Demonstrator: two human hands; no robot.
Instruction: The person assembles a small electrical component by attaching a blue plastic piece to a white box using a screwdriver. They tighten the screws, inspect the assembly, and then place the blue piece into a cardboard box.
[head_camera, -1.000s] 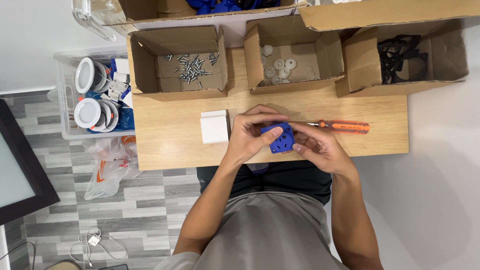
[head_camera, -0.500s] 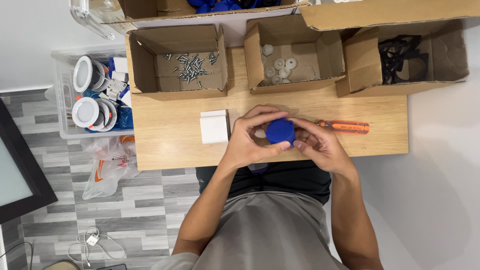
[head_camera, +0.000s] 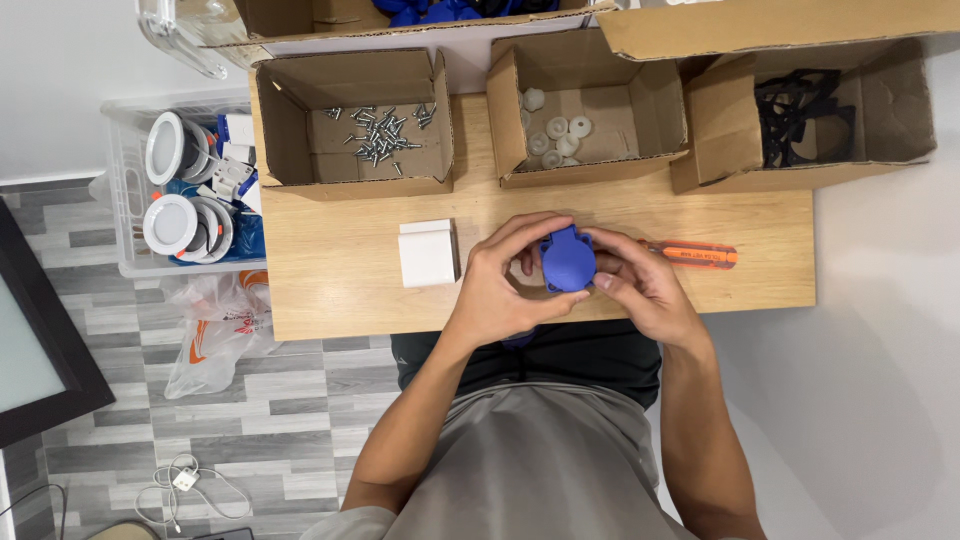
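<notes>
The fingers hide the lower part of the round blue plastic piece (head_camera: 568, 262); left hand (head_camera: 505, 285) and right hand (head_camera: 640, 285) both grip it closed.

Blue plastic part (head_camera: 568, 262), orange-handled screwdriver (head_camera: 690, 254), white block (head_camera: 427, 254), tan table (head_camera: 340, 280).

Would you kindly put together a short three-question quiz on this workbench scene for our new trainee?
1. True or false: both hands hold the blue round part.
2. Which box holds the screws? A: the left cardboard box. B: the middle cardboard box. C: the right cardboard box.
3. What lies on the wooden table just right of the right hand?

Key
1. True: the left hand and the right hand both grip it.
2. A.
3. An orange-handled screwdriver.
</notes>
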